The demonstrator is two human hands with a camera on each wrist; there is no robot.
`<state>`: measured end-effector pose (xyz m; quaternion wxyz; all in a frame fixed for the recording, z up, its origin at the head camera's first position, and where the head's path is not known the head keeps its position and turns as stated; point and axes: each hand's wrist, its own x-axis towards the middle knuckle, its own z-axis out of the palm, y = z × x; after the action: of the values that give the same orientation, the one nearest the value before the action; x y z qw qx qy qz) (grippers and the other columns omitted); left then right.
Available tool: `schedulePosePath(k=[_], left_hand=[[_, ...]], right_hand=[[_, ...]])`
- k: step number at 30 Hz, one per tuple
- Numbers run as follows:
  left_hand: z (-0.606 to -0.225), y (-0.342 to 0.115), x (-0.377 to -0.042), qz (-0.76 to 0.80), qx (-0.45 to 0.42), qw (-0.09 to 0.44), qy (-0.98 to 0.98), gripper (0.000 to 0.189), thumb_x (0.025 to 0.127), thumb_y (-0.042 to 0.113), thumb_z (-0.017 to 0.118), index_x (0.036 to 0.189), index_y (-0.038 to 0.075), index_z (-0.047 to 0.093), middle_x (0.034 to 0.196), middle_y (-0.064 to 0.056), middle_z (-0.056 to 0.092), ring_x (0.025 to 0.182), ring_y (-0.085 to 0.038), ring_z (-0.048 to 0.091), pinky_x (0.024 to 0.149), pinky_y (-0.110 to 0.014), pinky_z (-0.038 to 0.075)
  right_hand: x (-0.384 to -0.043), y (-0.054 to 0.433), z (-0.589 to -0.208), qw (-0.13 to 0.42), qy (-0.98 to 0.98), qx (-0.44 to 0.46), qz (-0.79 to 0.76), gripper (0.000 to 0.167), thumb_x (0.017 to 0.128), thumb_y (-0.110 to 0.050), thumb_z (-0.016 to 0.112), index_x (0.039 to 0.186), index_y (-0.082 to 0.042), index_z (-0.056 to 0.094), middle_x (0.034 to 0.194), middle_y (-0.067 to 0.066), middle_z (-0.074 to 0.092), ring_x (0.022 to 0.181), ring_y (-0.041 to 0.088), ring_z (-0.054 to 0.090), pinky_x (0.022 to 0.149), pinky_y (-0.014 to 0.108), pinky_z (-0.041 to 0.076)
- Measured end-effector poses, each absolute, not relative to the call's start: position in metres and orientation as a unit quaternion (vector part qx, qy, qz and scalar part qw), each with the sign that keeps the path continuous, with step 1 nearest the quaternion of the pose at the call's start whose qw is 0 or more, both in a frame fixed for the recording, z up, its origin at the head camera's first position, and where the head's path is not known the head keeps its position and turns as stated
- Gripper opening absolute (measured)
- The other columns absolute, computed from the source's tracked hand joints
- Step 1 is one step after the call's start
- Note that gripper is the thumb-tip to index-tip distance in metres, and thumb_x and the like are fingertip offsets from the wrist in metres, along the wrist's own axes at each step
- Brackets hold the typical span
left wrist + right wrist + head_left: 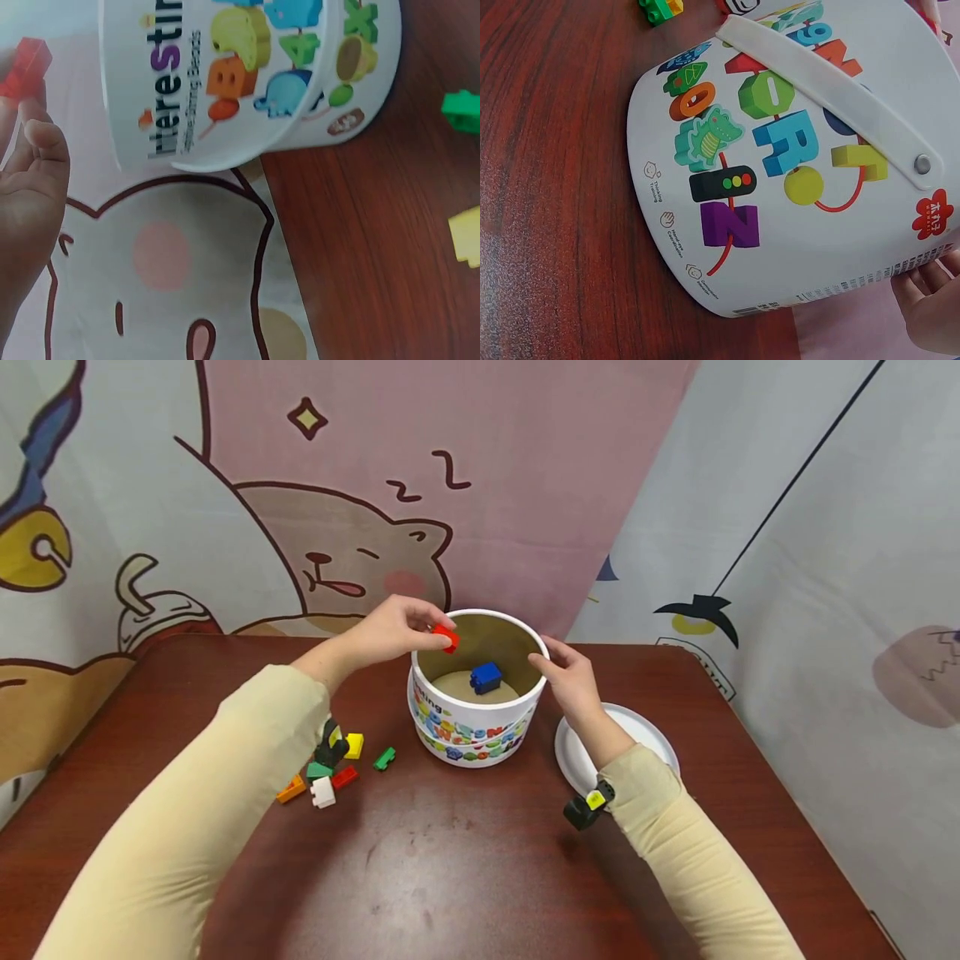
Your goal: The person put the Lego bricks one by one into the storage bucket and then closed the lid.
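Observation:
Between thumb and fingers, my left hand (396, 631) pinches a red toy brick (447, 638) at the left rim of a round white bucket (474, 731). In the left wrist view the red brick (28, 69) shows at the fingertips, beside the printed bucket wall (255, 82). My right hand (576, 687) grips the bucket's right rim, thumb at the top edge and fingers along the outside. Inside, a blue toy brick (485, 677) lies on the bottom. The right wrist view shows the bucket's white strap handle (832, 86) lying along its side.
Left of the bucket lie loose bricks: yellow (354, 745), white (323, 792), red (345, 777), orange (292, 788) and several green ones, one nearer the bucket (385, 758). A white plate (651, 737) sits under my right forearm. A cartoon-printed cloth (525, 485) hangs behind the table.

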<state>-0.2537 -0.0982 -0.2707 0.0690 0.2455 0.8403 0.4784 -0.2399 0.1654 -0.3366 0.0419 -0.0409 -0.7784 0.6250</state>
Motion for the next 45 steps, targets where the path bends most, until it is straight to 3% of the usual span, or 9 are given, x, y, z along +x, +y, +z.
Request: schedulePosePath(k=[8,16,24,30,37,45], left_hand=[[-0.275,-0.077,-0.259,0.469,0.265,0.091,0.838,0.028,0.081,0.011,0.071,0.107,0.002,0.067,0.088,-0.007,0.067,0.078,-0.014,0.054,0.072,-0.022,0.045],[-0.28,-0.07,-0.258,0.448,0.27,0.107,0.846,0.028,0.081,0.013,0.071,0.107,0.003,0.068,0.091,-0.008,0.067,0.082,-0.018,0.055,0.075,-0.024,0.045],[-0.286,-0.067,-0.26,0.437,0.28,0.115,0.847,0.032,0.08,0.016,0.073,0.111,0.006,0.068,0.093,-0.007,0.067,0.081,-0.017,0.056,0.075,-0.025,0.046],[-0.286,-0.068,-0.26,0.436,0.274,0.113,0.85,0.033,0.081,0.016,0.072,0.111,0.006,0.067,0.095,-0.007,0.067,0.081,-0.016,0.056,0.075,-0.025,0.045],[-0.285,-0.073,-0.255,0.439,0.276,0.112,0.847,0.031,0.082,0.015,0.071,0.111,0.005,0.066,0.11,-0.011,0.067,0.088,-0.017,0.059,0.081,-0.027,0.047],[-0.282,-0.095,-0.249,0.456,0.274,0.094,0.841,0.026,0.082,0.017,0.071,0.105,0.004,0.067,0.105,-0.012,0.068,0.09,-0.017,0.059,0.083,-0.029,0.047]], right_hand=[[-0.24,0.165,-0.335,0.042,-0.779,-0.039,0.624,0.046,0.088,-0.011,0.062,0.132,-0.004,0.052,0.128,0.016,0.056,0.101,0.009,0.053,0.084,0.015,0.043],[-0.241,0.164,-0.337,0.043,-0.776,-0.037,0.628,0.045,0.088,-0.01,0.062,0.132,-0.003,0.052,0.128,0.017,0.056,0.096,0.005,0.052,0.081,0.012,0.042],[-0.241,0.164,-0.339,0.04,-0.776,-0.041,0.628,0.046,0.088,-0.011,0.063,0.132,-0.004,0.052,0.129,0.016,0.056,0.102,0.01,0.053,0.084,0.015,0.043],[-0.24,0.165,-0.339,0.048,-0.78,-0.039,0.623,0.046,0.088,-0.011,0.063,0.132,-0.004,0.052,0.129,0.016,0.055,0.103,0.011,0.053,0.085,0.016,0.043],[-0.239,0.165,-0.339,0.048,-0.781,-0.04,0.622,0.045,0.088,-0.01,0.063,0.131,-0.004,0.053,0.128,0.017,0.055,0.103,0.011,0.052,0.085,0.017,0.043],[-0.239,0.166,-0.338,0.043,-0.783,-0.04,0.619,0.046,0.088,-0.01,0.061,0.133,-0.003,0.052,0.13,0.018,0.054,0.103,0.011,0.053,0.087,0.018,0.043]])
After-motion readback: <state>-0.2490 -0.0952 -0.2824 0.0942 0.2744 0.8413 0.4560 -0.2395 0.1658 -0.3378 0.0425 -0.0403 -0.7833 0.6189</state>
